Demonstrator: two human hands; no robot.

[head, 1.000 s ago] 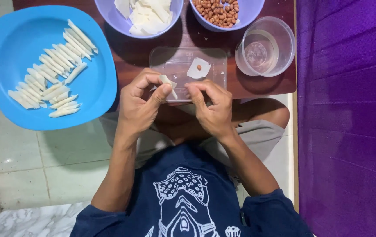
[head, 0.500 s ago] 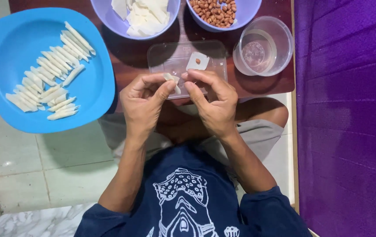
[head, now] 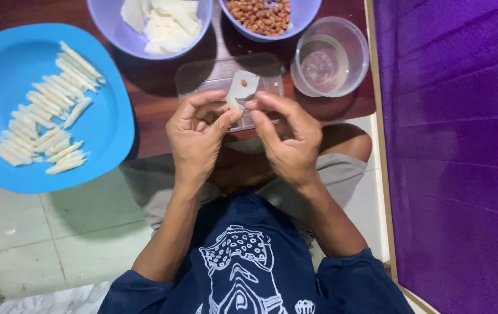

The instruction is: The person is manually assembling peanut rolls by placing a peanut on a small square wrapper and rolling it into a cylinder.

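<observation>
The light is bright and even — like daytime. Soft shadows sit under the bowls and the blue plate (head: 5, 168). The clear cup (head: 329, 57) shines a little. Nothing looks blurry.

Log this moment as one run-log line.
left hand: pinching dough roll | right hand: pinching same roll | under: clear tray | left: blue plate, finished rolls

Blue plate (head: 101, 125) with a row of rolled white sticks (head: 43, 113) well left of the grip, lilac bowl of white wrapper sheets (head: 159, 23) above-left, bowl of peanuts (head: 266, 14) above, clear round tub (head: 330, 55) above-right, purple cloth (head: 452, 145) far right.
</observation>
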